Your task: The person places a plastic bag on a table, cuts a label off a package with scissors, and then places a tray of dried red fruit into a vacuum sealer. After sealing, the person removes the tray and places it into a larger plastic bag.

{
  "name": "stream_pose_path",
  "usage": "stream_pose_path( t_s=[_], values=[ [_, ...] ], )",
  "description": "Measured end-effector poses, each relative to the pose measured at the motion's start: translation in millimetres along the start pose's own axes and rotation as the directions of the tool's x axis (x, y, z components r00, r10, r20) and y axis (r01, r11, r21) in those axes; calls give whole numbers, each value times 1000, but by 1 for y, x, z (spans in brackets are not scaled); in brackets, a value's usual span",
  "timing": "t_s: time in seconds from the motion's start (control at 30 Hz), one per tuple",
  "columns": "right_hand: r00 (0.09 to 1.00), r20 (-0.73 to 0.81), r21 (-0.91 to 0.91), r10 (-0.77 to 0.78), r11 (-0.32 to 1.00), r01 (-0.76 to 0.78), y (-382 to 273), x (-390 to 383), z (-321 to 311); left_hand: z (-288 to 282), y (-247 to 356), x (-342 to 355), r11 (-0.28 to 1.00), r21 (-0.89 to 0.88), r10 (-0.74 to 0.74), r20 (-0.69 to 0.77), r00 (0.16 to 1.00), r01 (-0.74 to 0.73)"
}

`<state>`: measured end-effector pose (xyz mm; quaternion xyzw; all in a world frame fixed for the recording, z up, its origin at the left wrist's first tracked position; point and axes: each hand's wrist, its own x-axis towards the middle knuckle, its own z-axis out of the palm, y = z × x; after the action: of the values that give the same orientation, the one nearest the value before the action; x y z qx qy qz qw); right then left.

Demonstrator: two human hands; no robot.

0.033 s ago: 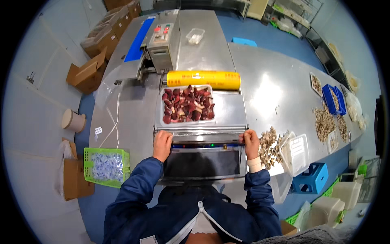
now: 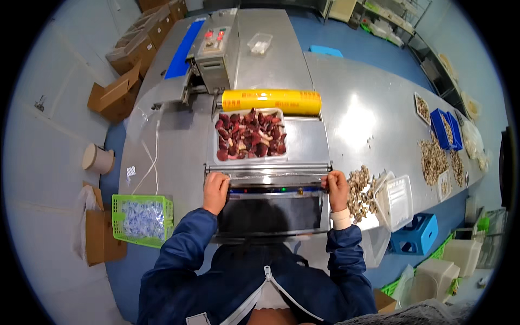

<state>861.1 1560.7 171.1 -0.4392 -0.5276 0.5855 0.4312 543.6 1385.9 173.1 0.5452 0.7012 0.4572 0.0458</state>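
A white tray (image 2: 216, 158) full of dark red mushroom pieces (image 2: 250, 135) lies on the steel plate of a wrapping machine (image 2: 309, 142). Behind it sits a yellow roll of cling film (image 2: 271, 101). Clear cling film (image 2: 271, 174) is stretched along the machine's front bar (image 2: 268, 167). My left hand (image 2: 215, 190) pinches the film's left end just below that bar. The film's right end is gripped by my right hand (image 2: 337, 188), which wears a white wrist band. Between my hands lies a dark heating pad (image 2: 271, 214).
A green basket (image 2: 142, 219) of small packets stands at my lower left. Loose pale mushrooms (image 2: 358, 187) and clear tray lids (image 2: 398, 200) lie at my right. Blue trays (image 2: 445, 129) sit far right, cardboard boxes (image 2: 116, 95) on the left floor, and a blue stool (image 2: 414, 234) below the table.
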Motion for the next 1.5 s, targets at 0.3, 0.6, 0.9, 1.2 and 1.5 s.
stream_pose_path(
  t_s=[0.3,0.6,0.9,1.2,1.5],
  values=[
    [994,-9,-73,109,991,-109,19,-79,-30,-29,22,-66,995,-76,75,256,964,-58],
    [996,24,-458,88,886,-67,99,-57,-30,14,-24,-86,994,44,78,323,943,-98],
    [999,36,-785,28,620,11,88,-44,-12,26,-44,-86,982,115,109,308,945,-151],
    [998,60,-932,-37,356,69,78,-40,5,24,-42,-91,989,102,72,300,951,-107],
    [979,131,-965,157,247,90,86,-91,-11,20,-34,-106,995,58,59,262,963,-77]
  ],
)
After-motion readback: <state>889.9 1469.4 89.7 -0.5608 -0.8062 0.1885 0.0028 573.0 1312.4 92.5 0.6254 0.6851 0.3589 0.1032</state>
